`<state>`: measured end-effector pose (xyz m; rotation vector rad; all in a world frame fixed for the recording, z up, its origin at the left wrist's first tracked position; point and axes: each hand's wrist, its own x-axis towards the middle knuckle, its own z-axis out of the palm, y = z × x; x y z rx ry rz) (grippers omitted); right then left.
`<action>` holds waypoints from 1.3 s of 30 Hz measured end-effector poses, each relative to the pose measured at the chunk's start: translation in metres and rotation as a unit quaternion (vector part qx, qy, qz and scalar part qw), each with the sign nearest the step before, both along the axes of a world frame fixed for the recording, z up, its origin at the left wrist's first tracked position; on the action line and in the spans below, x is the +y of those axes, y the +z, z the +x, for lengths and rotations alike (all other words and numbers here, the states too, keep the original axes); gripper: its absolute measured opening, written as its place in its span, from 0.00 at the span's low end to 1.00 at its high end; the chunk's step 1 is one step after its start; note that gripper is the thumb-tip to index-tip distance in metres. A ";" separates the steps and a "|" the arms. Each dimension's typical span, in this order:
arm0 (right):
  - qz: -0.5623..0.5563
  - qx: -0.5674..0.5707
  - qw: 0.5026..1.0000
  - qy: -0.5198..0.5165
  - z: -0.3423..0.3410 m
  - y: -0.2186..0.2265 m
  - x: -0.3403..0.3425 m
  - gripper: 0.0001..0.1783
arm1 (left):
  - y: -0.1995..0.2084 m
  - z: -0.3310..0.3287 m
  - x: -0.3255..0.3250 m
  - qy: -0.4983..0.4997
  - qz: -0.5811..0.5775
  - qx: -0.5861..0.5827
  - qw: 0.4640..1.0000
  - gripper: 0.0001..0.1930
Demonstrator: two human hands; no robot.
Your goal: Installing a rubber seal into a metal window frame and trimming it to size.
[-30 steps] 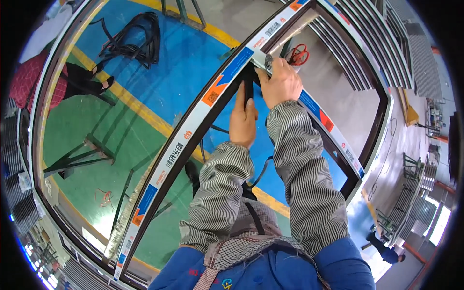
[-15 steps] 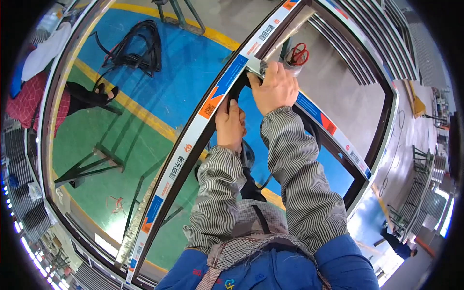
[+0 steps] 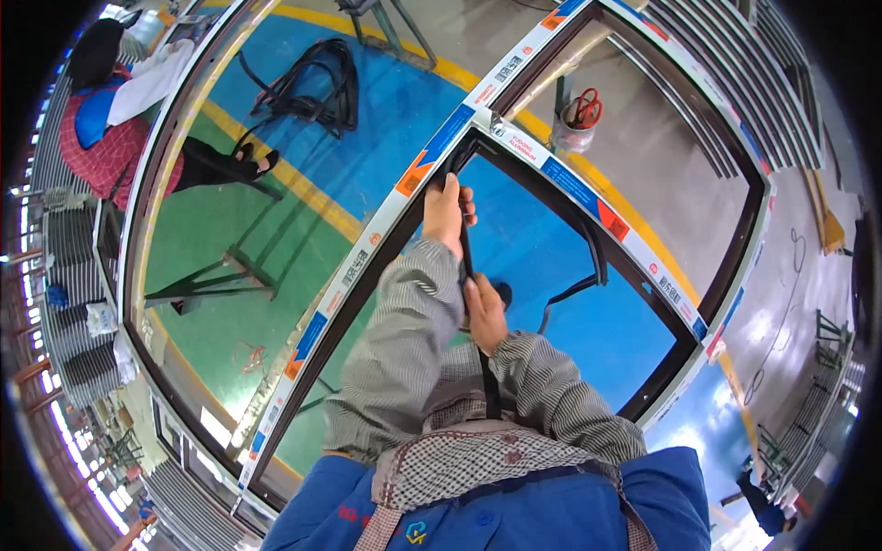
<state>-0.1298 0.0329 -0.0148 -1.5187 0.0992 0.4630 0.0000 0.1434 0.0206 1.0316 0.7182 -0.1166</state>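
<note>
A large window frame [image 3: 353,264] with dark inner edges and printed white film lies before me. My left hand [image 3: 446,216] is closed round a black rubber sealing strip [image 3: 466,250], against the inner edge of the middle bar just below the corner joint. Lower down and nearer my body, my right hand [image 3: 485,314] is closed on the same strip, inside the right-hand opening. Between the two hands the strip runs nearly straight. Another stretch of black strip hangs in a bend by the crossbar on the right.
Red-handled scissors [image 3: 585,109] stand in a clear container [image 3: 572,138] beyond the crossbar. A coil of black strip [image 3: 342,96] lies on the blue floor. Dark metal stands [image 3: 230,278] are beneath the frame. At left is a person in a red checked top [image 3: 96,147]; long metal profiles lie at upper right.
My right hand has left the corner joint and come down toward my body, onto the strip. My left hand has moved slightly up along the bar. The whole view has shifted.
</note>
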 end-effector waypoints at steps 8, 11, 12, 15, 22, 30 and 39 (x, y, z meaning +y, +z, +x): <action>0.308 0.341 0.883 -0.096 0.008 0.032 0.099 0.11 | 0.016 -0.219 0.081 -0.192 0.170 0.083 0.963 0.26; 0.288 0.340 0.892 -0.078 0.011 0.028 0.114 0.12 | 0.006 -0.273 0.098 -0.293 0.396 0.095 0.865 0.23; 0.133 0.095 0.981 -0.105 0.011 0.024 0.119 0.14 | 0.002 -0.280 0.101 -0.261 0.482 0.091 0.831 0.19; -0.015 0.014 0.999 -0.046 0.017 0.011 0.106 0.13 | 0.002 -0.278 0.105 -0.212 0.636 0.079 0.738 0.14; 0.041 0.043 0.998 -0.009 0.033 0.015 0.090 0.09 | 0.013 -0.265 0.105 -0.250 0.603 0.089 0.753 0.18; 0.125 0.141 0.982 0.012 0.047 0.016 0.103 0.13 | 0.005 -0.264 0.111 -0.228 0.652 0.146 0.708 0.17; 0.326 0.159 0.922 -0.137 0.111 0.018 0.061 0.13 | 0.023 -0.269 0.082 -0.289 0.614 0.062 0.732 0.15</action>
